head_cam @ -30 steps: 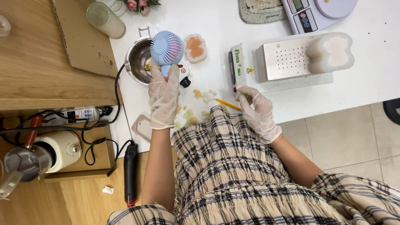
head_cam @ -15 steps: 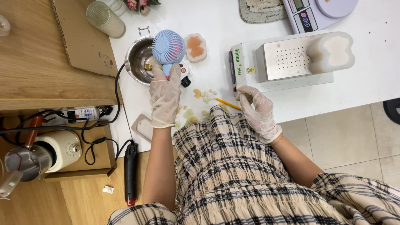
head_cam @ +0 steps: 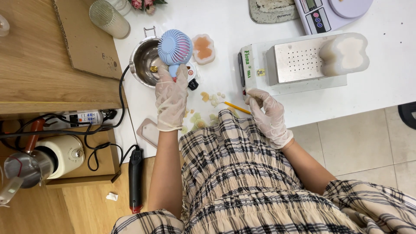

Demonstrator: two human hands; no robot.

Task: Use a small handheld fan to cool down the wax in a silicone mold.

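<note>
Barely anything has shifted since the earlier frames: both gloved hands sit where they were, and the fan is still held over the pot. Nearest the camera is the checked dress (head_cam: 242, 182), with a black heat tool (head_cam: 135, 180) lying on the wood floor beside it, and a cream appliance (head_cam: 60, 155) on a low shelf amid tangled black cables. Going up to the white table (head_cam: 381, 93), the right hand (head_cam: 268, 115) rests near the table edge, fingers curled loosely and not gripping anything, fingertips touching the front of the metal box (head_cam: 303, 63). An orange stick (head_cam: 237, 108) lies just beside that hand, and small wax bits (head_cam: 212, 100) are scattered between the two hands. A pink phone (head_cam: 148, 132) lies at the table edge beside the left forearm. The left hand (head_cam: 172, 93) is closed around the handle of the blue fan (head_cam: 175, 47), which is held upright with its round head over the rim of the steel pot (head_cam: 145, 60). Just right of the fan sits a flower mould (head_cam: 203, 47) with orange wax in it. On the metal box stands a big white flower-shaped candle (head_cam: 345, 53). Farthest back are a ribbed glass (head_cam: 109, 18), a scale (head_cam: 329, 13) and a grey mat (head_cam: 272, 11).
</note>
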